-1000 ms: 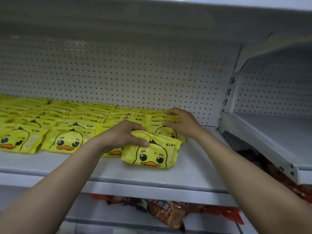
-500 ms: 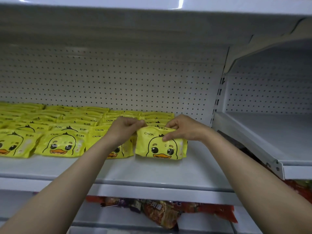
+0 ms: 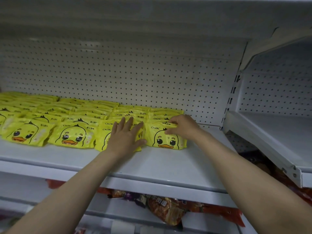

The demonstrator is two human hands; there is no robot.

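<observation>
now left grip (image 3: 125,137) flat on pack (image 3: 102,137)

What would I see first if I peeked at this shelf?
Bright yellow duck packs fill the left and middle of the white shelf in rows. The left hand lies flat on one front pack, and the right hand pinches the top of the end pack beside it. Red snack bags lie underneath.

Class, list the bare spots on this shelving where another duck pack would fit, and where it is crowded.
Bare: the shelf in front of the yellow duck packs; the corner between the end pack and the slotted upright; the neighbouring shelf. Crowded: packs fill the rest, back to the pegboard.
</observation>
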